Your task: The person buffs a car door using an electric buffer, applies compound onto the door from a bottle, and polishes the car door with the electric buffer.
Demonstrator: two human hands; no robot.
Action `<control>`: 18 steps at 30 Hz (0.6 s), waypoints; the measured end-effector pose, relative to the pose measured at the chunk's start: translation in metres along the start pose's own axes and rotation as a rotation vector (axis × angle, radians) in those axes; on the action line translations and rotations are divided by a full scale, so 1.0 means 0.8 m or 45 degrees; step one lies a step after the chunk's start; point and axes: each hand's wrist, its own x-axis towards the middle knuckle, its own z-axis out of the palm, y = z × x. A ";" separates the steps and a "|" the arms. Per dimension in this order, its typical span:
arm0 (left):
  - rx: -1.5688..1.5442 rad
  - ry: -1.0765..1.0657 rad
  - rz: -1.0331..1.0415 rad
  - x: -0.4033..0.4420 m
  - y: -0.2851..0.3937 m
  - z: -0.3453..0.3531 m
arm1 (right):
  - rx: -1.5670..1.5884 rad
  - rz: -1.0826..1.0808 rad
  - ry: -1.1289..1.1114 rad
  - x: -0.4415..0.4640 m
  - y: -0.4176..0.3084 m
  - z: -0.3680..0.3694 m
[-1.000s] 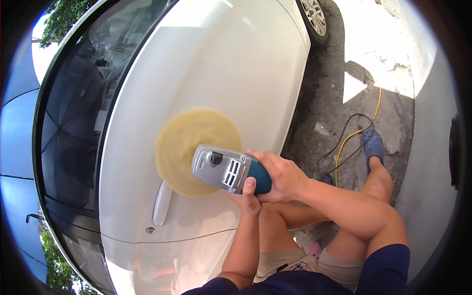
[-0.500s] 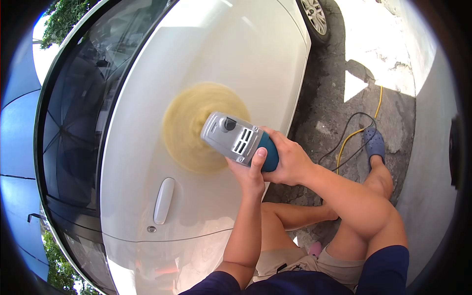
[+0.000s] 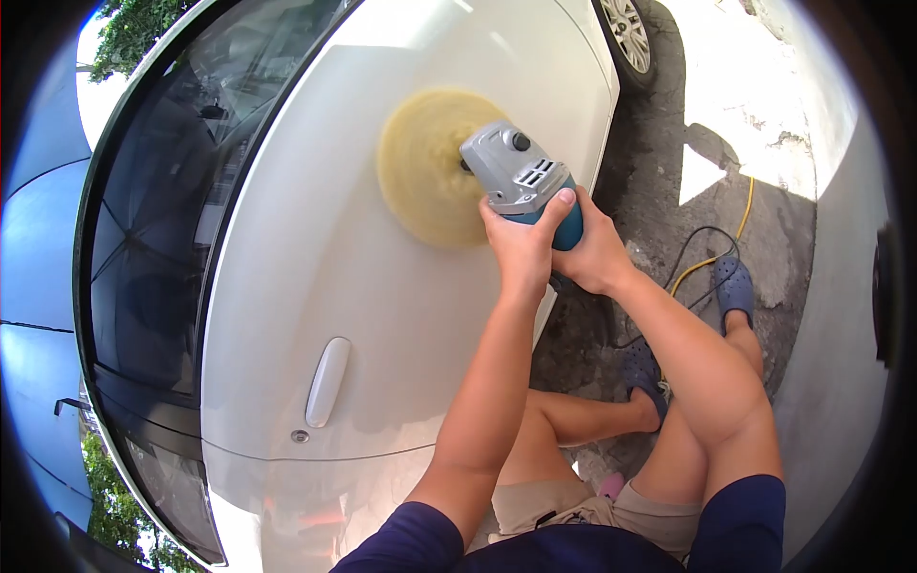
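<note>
Polisher (image 3: pixel 521 167): gripped in both my hands, teal end toward me, over the white door (image 3: pixel 315 239).
Disc (image 3: pixel 420 177): yellow, blurred, spread across the door.
Left hand (image 3: pixel 521 250): wrapped round the polisher's side, thumb on top.
Right hand (image 3: pixel 597 250): curled about its teal end.
Handle (image 3: pixel 329 382): on the door, apart from the disc.
Yellow cord (image 3: pixel 748 210): on the ground near my shoe (image 3: pixel 734 286).

The round pad (image 3: pixel 425 172) was tinged pale yellow and faintly mottled; the power tool (image 3: pixel 506 172) was finished in silver-grey and teal. The car door (image 3: pixel 382 296) was painted white; the sleeves (image 3: pixel 743 520) were dyed navy, the clogs (image 3: pixel 734 286) slate blue.
</note>
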 end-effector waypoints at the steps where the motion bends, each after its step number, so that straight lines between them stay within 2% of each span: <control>1: 0.005 0.015 -0.001 -0.004 -0.002 -0.006 | 0.004 -0.007 -0.012 -0.006 -0.002 0.004; 10: -0.144 0.057 0.046 -0.096 -0.012 -0.086 | -0.012 -0.142 -0.214 -0.076 -0.019 0.043; 14: -0.201 0.094 0.038 -0.136 -0.025 -0.115 | -0.151 -0.217 -0.263 -0.108 -0.018 0.061; 18: -0.170 0.113 0.049 -0.171 -0.056 -0.136 | -0.350 -0.412 -0.283 -0.125 -0.011 0.067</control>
